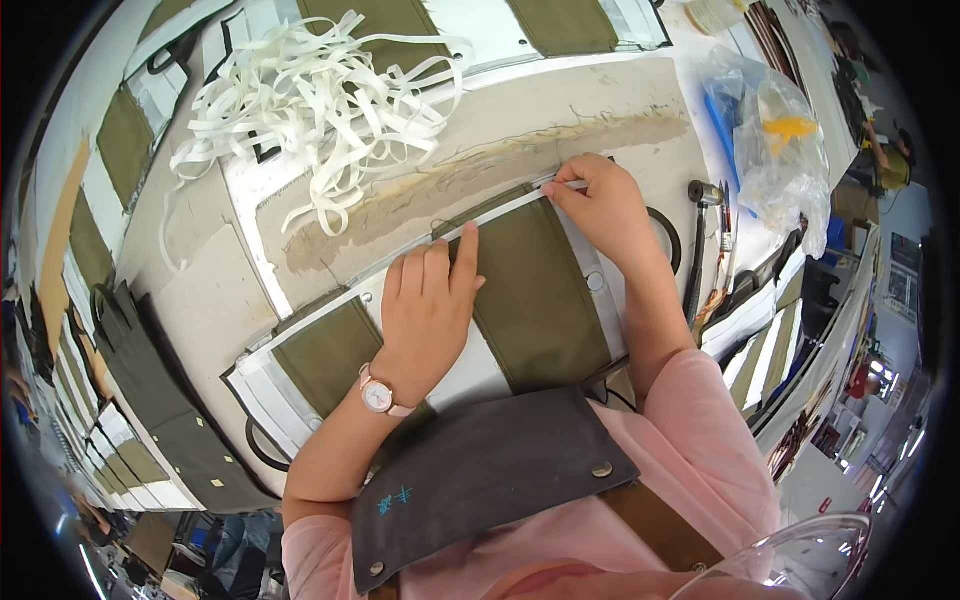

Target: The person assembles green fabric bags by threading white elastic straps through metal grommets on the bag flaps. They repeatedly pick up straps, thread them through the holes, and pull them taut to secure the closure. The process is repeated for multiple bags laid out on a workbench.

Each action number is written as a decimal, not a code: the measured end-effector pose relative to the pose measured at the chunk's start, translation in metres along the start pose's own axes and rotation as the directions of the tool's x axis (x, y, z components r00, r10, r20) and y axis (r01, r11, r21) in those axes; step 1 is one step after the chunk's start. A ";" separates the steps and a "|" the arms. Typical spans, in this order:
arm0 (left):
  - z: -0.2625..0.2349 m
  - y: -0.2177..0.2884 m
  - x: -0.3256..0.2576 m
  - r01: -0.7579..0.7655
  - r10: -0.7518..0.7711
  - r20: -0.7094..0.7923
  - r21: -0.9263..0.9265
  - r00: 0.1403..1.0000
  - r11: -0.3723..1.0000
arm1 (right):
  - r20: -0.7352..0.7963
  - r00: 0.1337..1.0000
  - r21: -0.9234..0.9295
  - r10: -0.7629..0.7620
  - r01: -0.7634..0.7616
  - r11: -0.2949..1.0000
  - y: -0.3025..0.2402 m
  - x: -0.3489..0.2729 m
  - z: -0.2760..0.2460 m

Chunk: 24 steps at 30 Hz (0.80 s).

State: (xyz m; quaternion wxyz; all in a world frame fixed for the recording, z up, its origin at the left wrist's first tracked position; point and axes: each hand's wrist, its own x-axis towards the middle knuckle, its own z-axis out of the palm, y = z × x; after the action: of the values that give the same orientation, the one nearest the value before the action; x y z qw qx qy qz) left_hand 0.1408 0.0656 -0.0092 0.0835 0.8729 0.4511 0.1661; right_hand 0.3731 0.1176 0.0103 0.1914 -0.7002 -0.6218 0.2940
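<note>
A bag panel of olive and white fabric with dark edging lies in front of me, tilted up to the right. Along its far edge runs a narrow white tape. My left hand, wearing a wristwatch, rests flat on the panel with its fingers stretched out and their tips at the tape. Thumb and forefinger of my right hand are pinched together on the tape near the panel's far right corner. A black loop handle shows beside my right wrist.
A tangled heap of white tape lies at the far left. On the right are a hammer-like tool, and a clear plastic bag with something yellow inside. Dark grey pieces and stacked panels lie at left.
</note>
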 end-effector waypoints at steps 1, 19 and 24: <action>-0.002 0.000 0.002 -0.009 0.009 0.003 -0.004 1.000 1.000 | 0.005 1.000 -0.008 0.001 -0.001 1.000 0.000 0.000 -0.001; 0.008 -0.005 0.046 -0.040 0.059 0.138 -0.134 0.989 0.990 | -0.147 0.988 -0.052 0.042 -0.050 0.997 0.007 -0.009 -0.016; 0.008 -0.002 0.048 -0.047 0.062 0.127 -0.117 0.990 0.992 | -0.144 0.984 -0.021 0.103 -0.107 0.994 0.012 -0.006 -0.016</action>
State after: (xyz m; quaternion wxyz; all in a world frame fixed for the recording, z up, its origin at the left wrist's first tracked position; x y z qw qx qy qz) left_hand 0.1678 0.1060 -0.0074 0.1576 0.8876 0.4107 0.1364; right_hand 0.3923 0.1116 0.0155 0.2096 -0.7540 -0.5726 0.2441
